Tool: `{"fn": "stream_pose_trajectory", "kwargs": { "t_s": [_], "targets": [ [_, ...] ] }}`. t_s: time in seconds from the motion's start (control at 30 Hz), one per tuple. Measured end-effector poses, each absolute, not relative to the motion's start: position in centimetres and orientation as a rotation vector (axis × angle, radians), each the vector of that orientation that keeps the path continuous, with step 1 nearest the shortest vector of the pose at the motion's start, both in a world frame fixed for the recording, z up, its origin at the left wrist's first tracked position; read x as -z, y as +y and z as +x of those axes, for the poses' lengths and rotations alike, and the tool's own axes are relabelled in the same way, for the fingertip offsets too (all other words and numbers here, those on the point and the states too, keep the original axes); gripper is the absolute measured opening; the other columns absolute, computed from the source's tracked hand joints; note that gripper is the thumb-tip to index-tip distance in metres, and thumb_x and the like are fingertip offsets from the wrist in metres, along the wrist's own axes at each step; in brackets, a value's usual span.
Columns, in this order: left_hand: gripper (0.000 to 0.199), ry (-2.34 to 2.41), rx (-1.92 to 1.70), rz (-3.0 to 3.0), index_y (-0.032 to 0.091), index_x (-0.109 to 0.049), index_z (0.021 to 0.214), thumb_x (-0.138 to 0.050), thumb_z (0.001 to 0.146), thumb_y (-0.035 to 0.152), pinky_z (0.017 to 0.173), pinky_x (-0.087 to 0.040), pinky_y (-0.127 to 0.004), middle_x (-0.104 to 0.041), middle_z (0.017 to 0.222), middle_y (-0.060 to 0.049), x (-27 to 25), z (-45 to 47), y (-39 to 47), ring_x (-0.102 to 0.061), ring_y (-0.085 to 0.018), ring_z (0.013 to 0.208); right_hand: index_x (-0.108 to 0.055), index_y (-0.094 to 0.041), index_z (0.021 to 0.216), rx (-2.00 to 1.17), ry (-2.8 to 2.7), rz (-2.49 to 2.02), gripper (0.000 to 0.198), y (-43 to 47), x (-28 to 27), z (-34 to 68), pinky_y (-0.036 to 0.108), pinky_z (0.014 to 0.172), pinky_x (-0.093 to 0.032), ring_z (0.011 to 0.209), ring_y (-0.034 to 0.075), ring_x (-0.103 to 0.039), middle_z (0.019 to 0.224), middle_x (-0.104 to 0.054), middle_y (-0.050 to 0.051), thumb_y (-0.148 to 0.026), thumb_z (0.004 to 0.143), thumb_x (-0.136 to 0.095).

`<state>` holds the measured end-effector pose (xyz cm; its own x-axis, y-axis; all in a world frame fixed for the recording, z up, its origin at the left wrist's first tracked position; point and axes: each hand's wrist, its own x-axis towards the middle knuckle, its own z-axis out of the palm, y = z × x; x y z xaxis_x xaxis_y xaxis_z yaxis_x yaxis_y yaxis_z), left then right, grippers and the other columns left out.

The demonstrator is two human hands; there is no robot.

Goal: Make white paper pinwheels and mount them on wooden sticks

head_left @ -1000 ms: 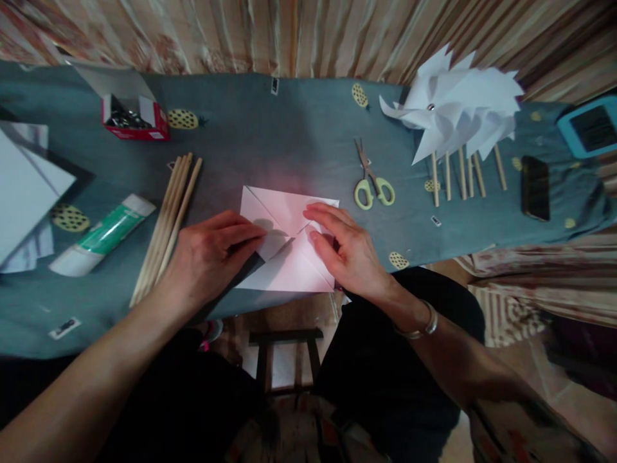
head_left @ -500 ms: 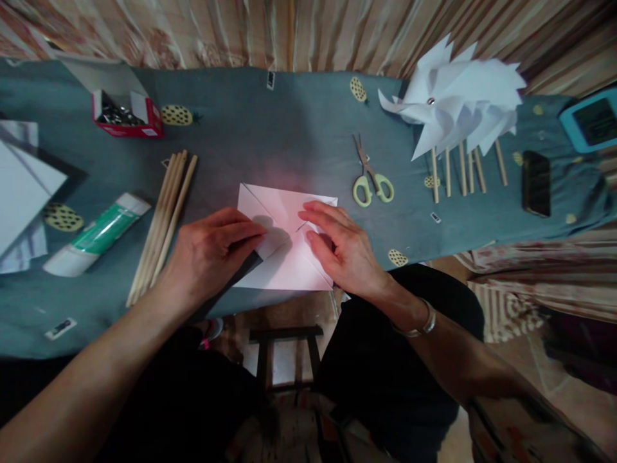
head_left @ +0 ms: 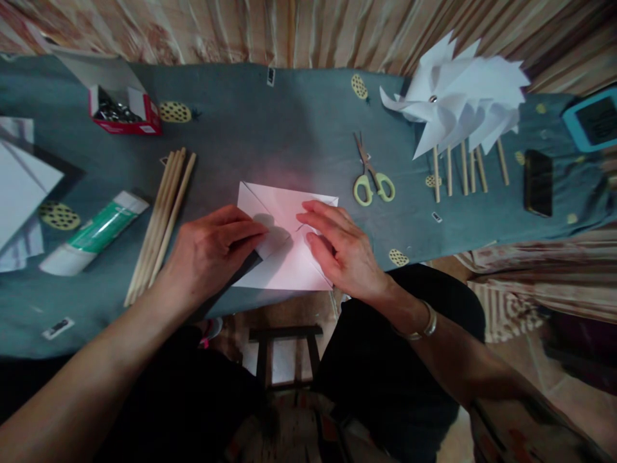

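Observation:
A square sheet of white paper [head_left: 284,273] lies at the table's front edge, with slits running in from its corners toward the middle. My left hand [head_left: 214,247] is closed in a pinch at the paper's left side, thumb and forefinger together on its edge. Over the right half rests my right hand [head_left: 340,247], fingers apart and lightly bent, the fingertips near the centre of the sheet. Its palm hides part of the right edge. Scissors with pale green handles [head_left: 373,186] lie beyond my right hand. Several wooden sticks [head_left: 161,225] lie left of my left hand.
At the back right lie several white paper pinwheels [head_left: 463,96] on sticks. A black phone [head_left: 538,183] and a blue-framed device [head_left: 592,119] are farther right. On the left are a red box of metal pieces [head_left: 125,116], a green-and-white glue tube [head_left: 96,231] and more paper [head_left: 24,186].
Both hands and the paper stay almost in place. The view has shifted very slightly; nothing has been taken up or let go.

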<state>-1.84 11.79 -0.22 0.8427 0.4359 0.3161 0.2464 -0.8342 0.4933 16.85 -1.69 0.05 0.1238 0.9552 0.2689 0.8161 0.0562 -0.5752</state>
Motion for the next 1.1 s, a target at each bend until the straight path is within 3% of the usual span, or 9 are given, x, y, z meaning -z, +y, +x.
{"fn": "stream_pose_trajectory", "kwargs": {
  "t_s": [0.23,0.47,0.73,0.87,0.97,1.1],
  "targets": [
    [0.019,0.513,-0.563,2.557,0.013,-0.074,0.091,-0.058,0.092,0.023,0.065,-0.051,-0.022,-0.07,0.086,-0.006,0.3,-1.8,11.8,-0.065,-0.012,0.07,-0.043,-0.022,0.141,-0.358,-1.802,-1.723,0.048,-2.0,-0.7,16.0,0.039,0.096,-0.052,0.104,0.019,-0.059,0.116,-0.07,0.004,-0.009,0.095,-0.039],
    [0.023,0.555,-0.51,2.503,0.021,-0.075,0.091,-0.053,0.093,0.028,0.064,-0.052,-0.025,-0.07,0.087,-0.004,0.3,-1.9,11.8,-0.065,-0.014,0.071,-0.033,-0.022,0.147,-0.387,-1.869,-1.734,0.056,-2.0,-0.6,15.7,0.039,0.097,-0.05,0.103,0.019,-0.057,0.116,-0.07,0.003,-0.005,0.093,-0.04],
    [0.025,0.552,-0.503,2.505,0.02,-0.074,0.089,-0.051,0.093,0.029,0.062,-0.051,-0.026,-0.069,0.086,-0.004,0.4,-1.9,11.8,-0.064,-0.014,0.07,-0.033,-0.022,0.147,-0.348,-1.997,-1.807,0.057,-1.9,0.1,15.5,0.041,0.094,-0.051,0.103,0.021,-0.055,0.108,-0.067,0.007,-0.008,0.092,-0.039],
    [0.022,0.59,-0.547,2.507,0.02,-0.071,0.099,-0.051,0.094,0.028,0.065,-0.051,-0.027,-0.066,0.099,-0.007,0.3,-2.0,11.3,-0.062,-0.014,0.073,-0.036,-0.019,0.147,-0.252,-2.076,-1.825,0.055,-1.9,0.5,15.2,0.039,0.091,-0.049,0.101,0.021,-0.055,0.103,-0.066,0.008,-0.008,0.092,-0.037],
    [0.021,0.505,-0.631,2.603,0.018,-0.07,0.101,-0.052,0.094,0.027,0.07,-0.05,-0.033,-0.064,0.107,-0.01,0.2,-2.2,10.6,-0.058,-0.017,0.08,-0.037,-0.018,0.146,-0.211,-2.085,-1.842,0.055,-1.9,0.6,15.0,0.037,0.09,-0.049,0.101,0.021,-0.054,0.102,-0.065,0.009,-0.008,0.092,-0.037],
    [0.02,0.396,-0.638,2.766,0.019,-0.072,0.096,-0.055,0.092,0.03,0.068,-0.042,-0.04,-0.069,0.098,-0.008,0.4,-2.5,9.8,-0.053,-0.025,0.085,-0.037,-0.014,0.145,-0.161,-2.11,-1.816,0.053,-2.0,0.5,14.9,0.036,0.088,-0.049,0.098,0.021,-0.054,0.102,-0.065,0.01,-0.008,0.092,-0.038]
  ]
}}
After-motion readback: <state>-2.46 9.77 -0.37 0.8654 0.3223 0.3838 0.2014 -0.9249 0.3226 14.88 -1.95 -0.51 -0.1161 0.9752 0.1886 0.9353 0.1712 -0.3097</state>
